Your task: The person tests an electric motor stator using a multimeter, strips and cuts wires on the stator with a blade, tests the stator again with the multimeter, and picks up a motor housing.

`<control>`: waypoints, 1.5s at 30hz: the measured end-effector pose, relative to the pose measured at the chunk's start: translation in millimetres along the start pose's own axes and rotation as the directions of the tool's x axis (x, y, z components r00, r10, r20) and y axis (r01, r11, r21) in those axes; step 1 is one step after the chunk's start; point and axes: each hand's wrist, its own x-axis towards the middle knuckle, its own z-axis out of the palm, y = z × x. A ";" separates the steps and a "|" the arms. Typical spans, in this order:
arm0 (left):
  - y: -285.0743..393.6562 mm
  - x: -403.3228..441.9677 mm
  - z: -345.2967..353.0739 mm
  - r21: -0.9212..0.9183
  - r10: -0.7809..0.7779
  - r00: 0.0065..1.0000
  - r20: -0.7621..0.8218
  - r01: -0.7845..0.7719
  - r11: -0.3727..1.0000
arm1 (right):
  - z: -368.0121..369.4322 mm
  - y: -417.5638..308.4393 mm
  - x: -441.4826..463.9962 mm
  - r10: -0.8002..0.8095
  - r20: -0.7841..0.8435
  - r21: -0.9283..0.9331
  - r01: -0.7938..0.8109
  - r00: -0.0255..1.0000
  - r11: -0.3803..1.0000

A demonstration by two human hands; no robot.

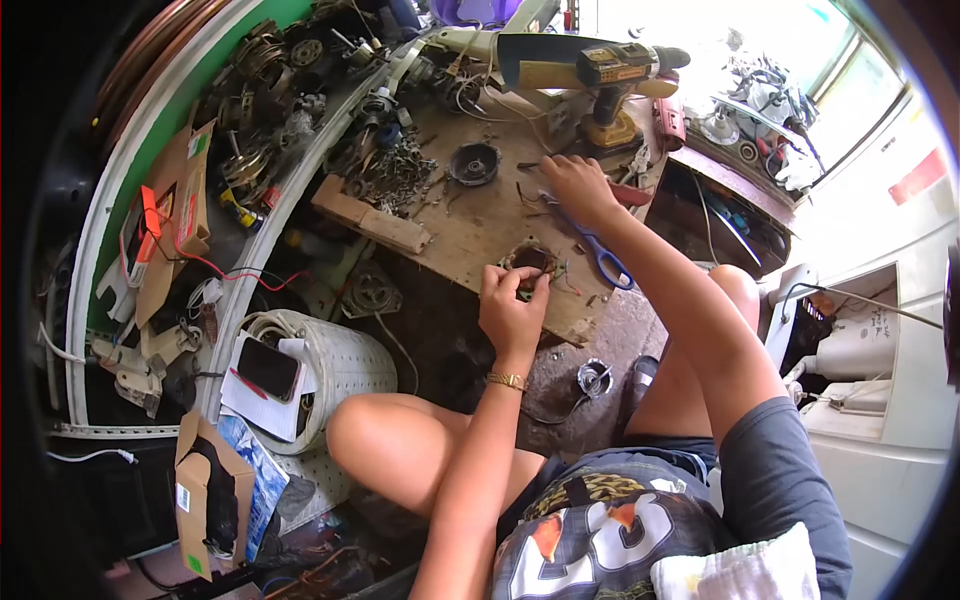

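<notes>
My left hand (pixel 515 305) has its thumb and fingers closed on a small ring-shaped motor stator (pixel 527 262) with dark windings, at the front edge of the wooden worktable (pixel 455 240). Thin coloured wires (pixel 562 275) stick out at its right side. Farther back, my right hand (pixel 580 187) is lowered palm-down among small tools on the tabletop. Its fingers bend downward and their tips are hidden, so I cannot make out whether they grip anything. Blue-handled scissors (pixel 606 262) lie just below the right wrist. A dark round motor housing (pixel 474 164) rests to the left of that hand.
A yellow-black cordless drill (pixel 612 85) stands at the back. Loose screws and metal parts (pixel 395 175) lie behind a wood block (pixel 372 215). At left, a phone (pixel 268 369) and paper top a white drum (pixel 345 360). A small metal motor part (pixel 594 378) sits below the table.
</notes>
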 end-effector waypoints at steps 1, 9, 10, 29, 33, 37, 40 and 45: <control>0.1 0.6 0.3 -0.001 -0.002 1.000 0.000 0.002 1.000 | 1.5 -2.6 1.7 0.026 0.016 0.005 -0.026 1.000 1.000; -5.1 -0.1 -1.6 -0.065 -0.045 0.999 -0.028 0.043 0.997 | 9.7 -15.7 4.8 0.135 0.031 0.018 -0.135 0.990 0.991; -6.6 -0.5 -2.1 -0.075 -0.042 0.999 -0.025 0.040 0.996 | 8.2 -15.7 4.2 0.143 0.034 0.056 -0.145 0.989 0.988; -1.0 127.5 -213.0 -0.742 -0.491 0.713 -0.501 -0.062 0.667 | -51.9 4.3 -105.3 0.336 -0.164 0.718 -0.121 0.927 0.685; -91.3 217.7 -311.0 -0.057 -0.001 0.454 -0.891 -0.111 0.992 | -71.8 3.8 -123.2 0.442 -0.068 0.847 -0.182 0.894 0.499; -148.8 310.4 -411.6 -0.558 -0.563 0.570 -0.599 0.207 0.803 | -72.3 15.1 -139.7 0.445 -0.113 0.882 -0.116 0.889 0.456; -172.0 338.6 -437.4 -0.789 -0.727 0.536 -0.429 0.171 0.591 | -94.4 17.2 -152.4 0.493 0.002 0.868 -0.247 0.870 0.431; -193.8 363.2 -455.2 -0.701 -0.784 0.527 -0.327 0.422 0.576 | -136.5 -3.6 -156.4 0.654 0.086 0.764 -0.471 0.752 0.441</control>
